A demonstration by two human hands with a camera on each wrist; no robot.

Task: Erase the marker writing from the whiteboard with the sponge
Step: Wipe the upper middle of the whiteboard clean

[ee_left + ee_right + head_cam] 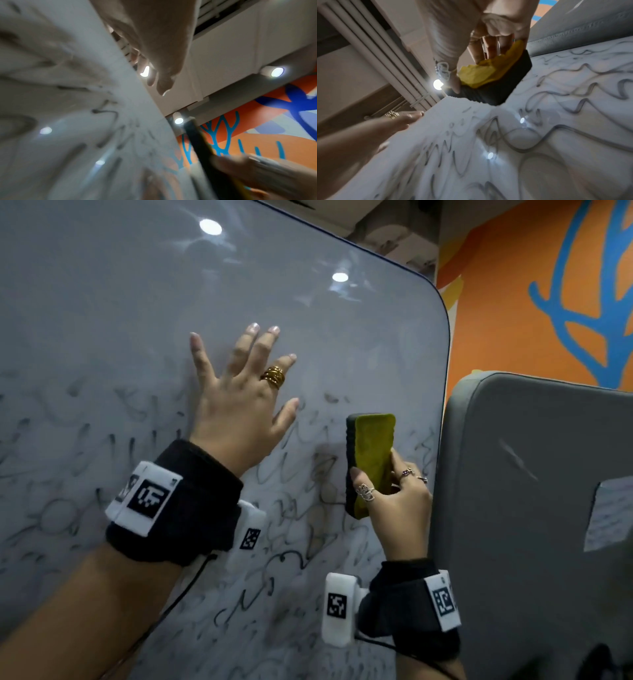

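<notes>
Gripping the sponge (371, 460), yellow back outward and dark face against the whiteboard (102, 302) near its right edge: right hand (397, 501). Left hand (236, 405): fingers spread flat on the board, above smeared marker writing (291, 542).

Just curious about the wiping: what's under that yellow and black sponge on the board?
The sponge, gripped by the right hand, has its black side against the whiteboard. Grey marker scribbles run up to its edges; whether any lie beneath it is hidden.
</notes>
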